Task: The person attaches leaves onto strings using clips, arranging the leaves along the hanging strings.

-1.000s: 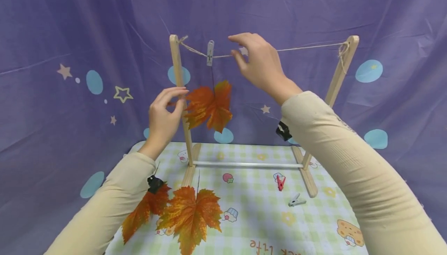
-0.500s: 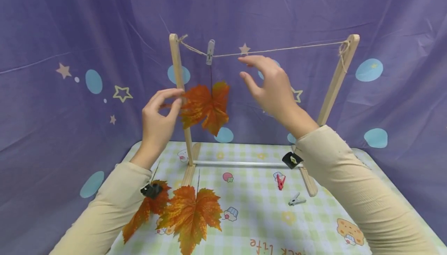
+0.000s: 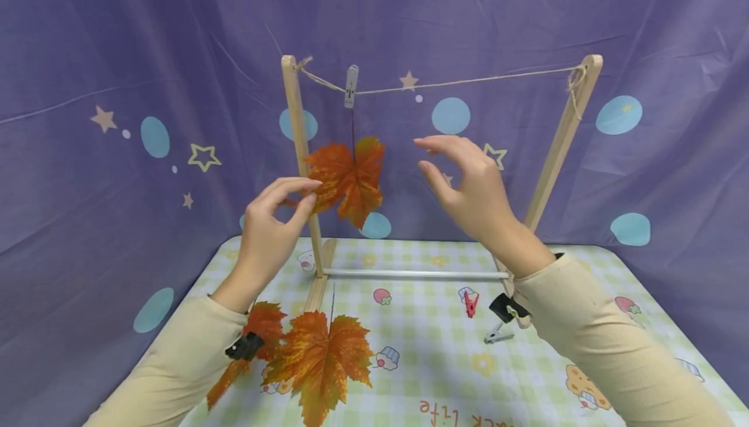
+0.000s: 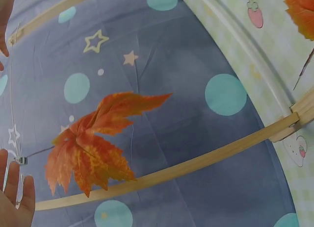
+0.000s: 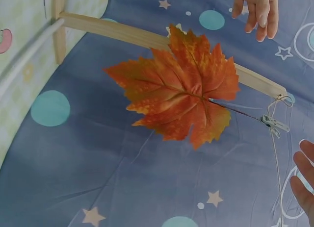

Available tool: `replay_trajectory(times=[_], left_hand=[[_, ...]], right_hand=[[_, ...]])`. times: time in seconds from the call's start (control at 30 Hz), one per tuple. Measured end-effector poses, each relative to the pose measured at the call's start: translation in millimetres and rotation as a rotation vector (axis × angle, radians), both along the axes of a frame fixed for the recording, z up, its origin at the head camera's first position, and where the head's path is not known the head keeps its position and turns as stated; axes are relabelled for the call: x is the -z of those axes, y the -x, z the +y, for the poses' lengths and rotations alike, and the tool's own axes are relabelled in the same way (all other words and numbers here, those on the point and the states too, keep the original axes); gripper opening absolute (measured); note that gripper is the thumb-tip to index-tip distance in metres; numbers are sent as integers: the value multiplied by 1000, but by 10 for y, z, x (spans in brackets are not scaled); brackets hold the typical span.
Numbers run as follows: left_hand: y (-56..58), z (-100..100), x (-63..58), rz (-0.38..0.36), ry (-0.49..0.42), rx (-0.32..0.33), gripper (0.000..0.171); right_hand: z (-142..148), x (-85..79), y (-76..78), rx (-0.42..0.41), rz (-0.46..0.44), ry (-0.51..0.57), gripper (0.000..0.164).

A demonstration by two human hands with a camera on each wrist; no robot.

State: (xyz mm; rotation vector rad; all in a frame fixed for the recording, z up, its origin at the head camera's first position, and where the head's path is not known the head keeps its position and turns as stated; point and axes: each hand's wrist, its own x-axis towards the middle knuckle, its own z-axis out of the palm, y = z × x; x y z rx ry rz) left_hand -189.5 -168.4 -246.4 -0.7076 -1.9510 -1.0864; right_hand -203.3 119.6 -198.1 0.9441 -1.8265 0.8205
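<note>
An orange maple leaf (image 3: pixel 349 177) hangs by its stem from a grey clothespin (image 3: pixel 350 87) on a string (image 3: pixel 468 81). In the head view my left hand (image 3: pixel 272 216) overlaps the leaf's left edge, its fingers bent softly. The right wrist view shows that left hand (image 5: pixel 259 11) apart from the leaf (image 5: pixel 186 89), holding nothing. My right hand (image 3: pixel 474 186) is in the air right of the leaf, thumb and fingers spread, with nothing between them. The leaf (image 4: pixel 91 143) also shows whole in the left wrist view.
The string is tied between two posts of a wooden frame (image 3: pixel 562 147) with a white crossbar (image 3: pixel 415 274). Two more leaves, one in front (image 3: pixel 324 362) and one partly behind the left wrist (image 3: pixel 266 323), lie on the tablecloth. A red clothespin (image 3: pixel 471 303) and a grey clothespin (image 3: pixel 497 334) lie at right.
My right hand has come down and to the right, away from the string. My left hand has lowered a little beside the leaf. The hanging leaf has shifted slightly left.
</note>
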Motion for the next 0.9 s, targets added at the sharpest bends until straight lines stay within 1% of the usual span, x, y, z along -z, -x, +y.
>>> replay_trajectory(times=[0.17, 0.3, 0.5, 0.63, 0.77, 0.9], left_hand=[[-51, 10, 90, -30, 46, 31, 21], [-87, 7, 165, -73, 79, 25, 22], [-131, -4, 288, -159, 93, 13, 22], [-130, -2, 386, -195, 94, 18, 21], [-123, 11, 482, -222, 115, 10, 22], [-136, 19, 575, -289, 126, -2, 22]], right_hand=[[95, 124, -74, 8, -25, -1, 28], [166, 231, -110, 10, -46, 14, 26], [260, 433, -169, 7, -84, 37, 28], [322, 570, -212, -8, -97, 42, 31], [397, 703, -233, 0, -109, 44, 31], [488, 828, -261, 31, -143, 34, 31]])
